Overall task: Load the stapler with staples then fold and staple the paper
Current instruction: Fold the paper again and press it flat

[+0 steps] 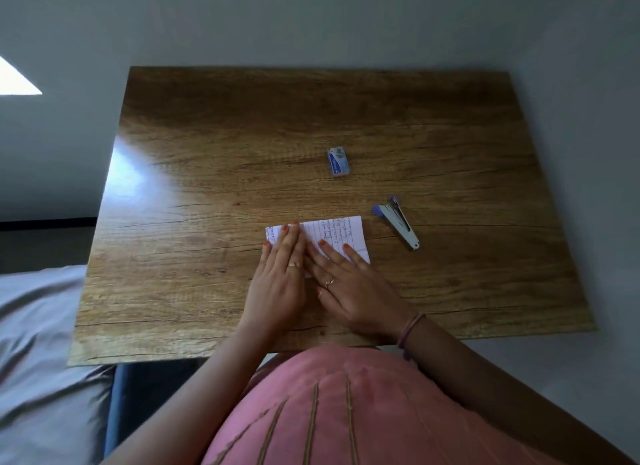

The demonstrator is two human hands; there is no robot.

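1. Pressing flat on the paper [349, 234]: left hand [277, 284] and right hand [349, 288], fingers straight, gripping nothing; the folded sheet lies near the table's [207, 152] front edge, about midway along it.
2. Paper, one: light, limp, likely to slide on the glossy wood; best pinched at a free corner, crease kept pinned.
3. Stapler [398, 223], one: small, rigid, probably light; just beside the paper's right edge, lying apart from both hands; take it round the body.
4. Staple box [337, 161], one: small, light; nearer the table's middle.
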